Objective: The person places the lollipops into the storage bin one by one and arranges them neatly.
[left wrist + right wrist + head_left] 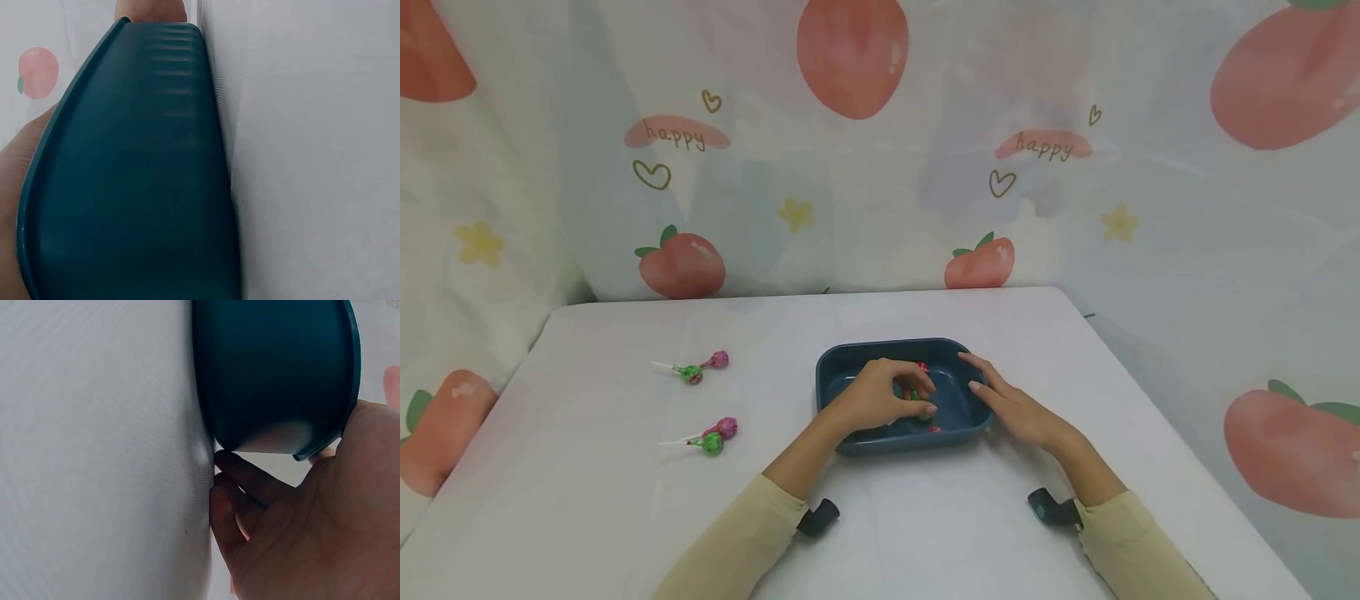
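Observation:
A dark blue-green tray (887, 444) stands on the white table with green and red-wrapped lollipops (922, 367) in it. My left hand (880, 396) reaches over its near side, fingers bent down and apart from the thumb, around a green lollipop (914, 393); no firm pinch shows. The left wrist view has mostly the outside of the tray (137, 156). At the right end, my right hand (1018, 412) holds the tray, thumb over the rim. In the right wrist view, several fingers of that hand (300, 525) lie outside the wall, close to the table.
Two pairs of lollipops lie on the left: a far pair (691, 374) and a near pair (712, 442), each one green and one pink, sticks pointing left. Dark wrist devices (818, 518) sit at both sleeves. A fruit-print cloth (880, 192) hangs behind the table (625, 500).

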Demonstrator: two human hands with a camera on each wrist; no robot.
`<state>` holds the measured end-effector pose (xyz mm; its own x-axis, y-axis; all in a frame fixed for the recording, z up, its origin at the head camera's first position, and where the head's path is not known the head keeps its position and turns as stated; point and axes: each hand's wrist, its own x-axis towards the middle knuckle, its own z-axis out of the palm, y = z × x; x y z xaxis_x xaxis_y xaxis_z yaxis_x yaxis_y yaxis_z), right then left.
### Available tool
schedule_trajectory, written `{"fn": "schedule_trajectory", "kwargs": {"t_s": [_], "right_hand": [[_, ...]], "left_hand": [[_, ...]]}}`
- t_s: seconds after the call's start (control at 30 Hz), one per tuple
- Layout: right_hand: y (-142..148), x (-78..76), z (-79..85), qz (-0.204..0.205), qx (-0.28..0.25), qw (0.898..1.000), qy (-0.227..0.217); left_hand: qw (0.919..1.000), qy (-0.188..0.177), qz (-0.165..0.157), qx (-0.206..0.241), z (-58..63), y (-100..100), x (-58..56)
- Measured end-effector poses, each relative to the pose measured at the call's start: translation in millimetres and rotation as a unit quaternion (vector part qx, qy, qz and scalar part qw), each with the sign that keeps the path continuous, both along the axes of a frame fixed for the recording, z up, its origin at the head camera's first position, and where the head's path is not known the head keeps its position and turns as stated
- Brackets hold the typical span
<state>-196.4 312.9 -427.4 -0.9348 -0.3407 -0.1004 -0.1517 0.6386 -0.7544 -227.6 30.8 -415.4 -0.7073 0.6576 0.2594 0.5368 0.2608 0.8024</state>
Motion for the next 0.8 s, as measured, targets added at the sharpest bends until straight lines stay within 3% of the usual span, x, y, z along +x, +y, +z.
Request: {"fn": "schedule_trajectory", "kwargs": {"t_s": [0.5, 0.8], "right_hand": [[-0.6, -1.5, 0.3, -0.001, -0.011, 1.000, -0.001], [-4.8, -0.3, 4.0, -0.005, -0.008, 1.000, -0.002]], "left_hand": [[0.9996, 0.027, -0.007, 0.008, 7.2, -19.9, -4.0], [0.9990, 0.040, 0.004, -0.017, 18.6, -49.0, -5.1]]}}
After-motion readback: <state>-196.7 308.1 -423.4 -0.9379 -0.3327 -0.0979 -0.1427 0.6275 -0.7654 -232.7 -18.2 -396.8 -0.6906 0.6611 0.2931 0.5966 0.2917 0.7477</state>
